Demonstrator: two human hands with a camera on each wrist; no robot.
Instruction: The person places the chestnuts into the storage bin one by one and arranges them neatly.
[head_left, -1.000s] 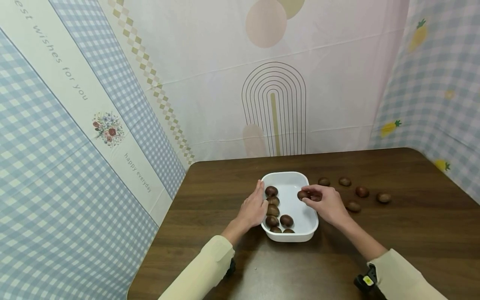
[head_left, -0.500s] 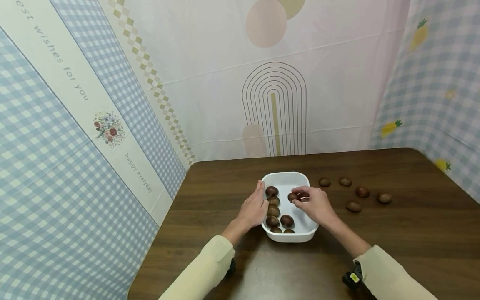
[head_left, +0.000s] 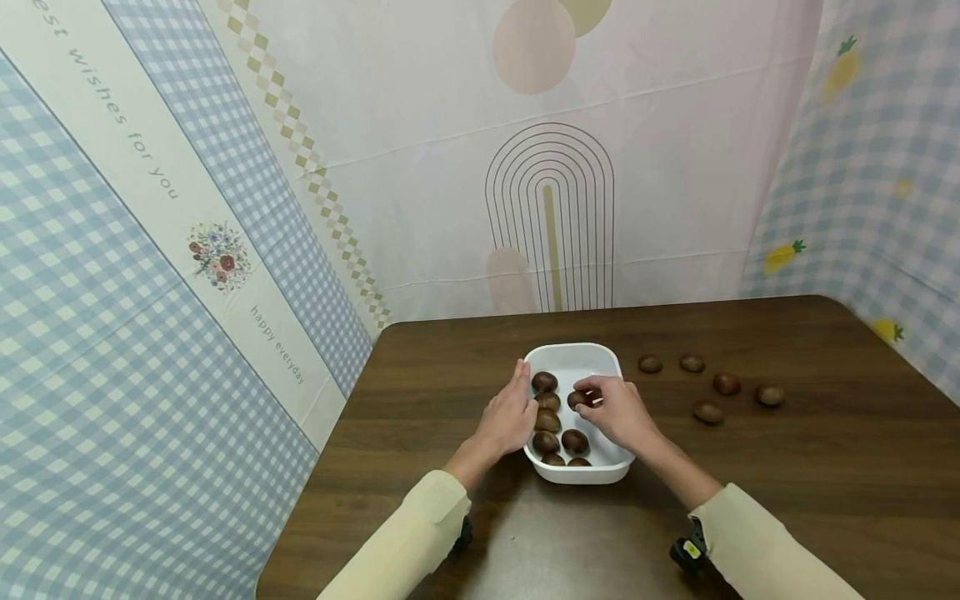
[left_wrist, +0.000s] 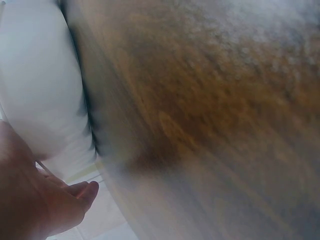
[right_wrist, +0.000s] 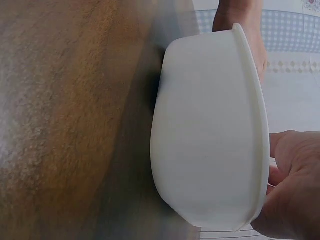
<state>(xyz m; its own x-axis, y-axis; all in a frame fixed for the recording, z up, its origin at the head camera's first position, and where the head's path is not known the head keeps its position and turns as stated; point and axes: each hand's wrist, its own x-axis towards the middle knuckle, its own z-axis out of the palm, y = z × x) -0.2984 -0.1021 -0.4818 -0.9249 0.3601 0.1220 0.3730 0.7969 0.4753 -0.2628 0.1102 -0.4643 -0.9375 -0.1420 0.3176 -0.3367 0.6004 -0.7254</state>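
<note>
Chestnut and right hand meet within the rim of a white dish, where thumb and fingers are clamped on the nut. Whether it touches the dish floor beneath the grip cannot be told; in the right wrist view the dish's outer wall hides it.

Left of that pinch, a row of five chestnuts lines the dish's left side. Closer to the person than the pinch, one more chestnut lies beside the row, and another nut sits partly hidden behind the near rim. Across the row from the pinch, the person's left hand rests against the dish's left side, fingers straight and thumb at the rim.

Right of the grip, outside the dish, five loose chestnuts lie spread on a brown wooden table. Behind the gripping hand, a cream sleeve covers the forearm, with a dark device at the wrist. Well beyond the grip, past the table's far edge, hangs a pale cloth printed with nested arches.
</note>
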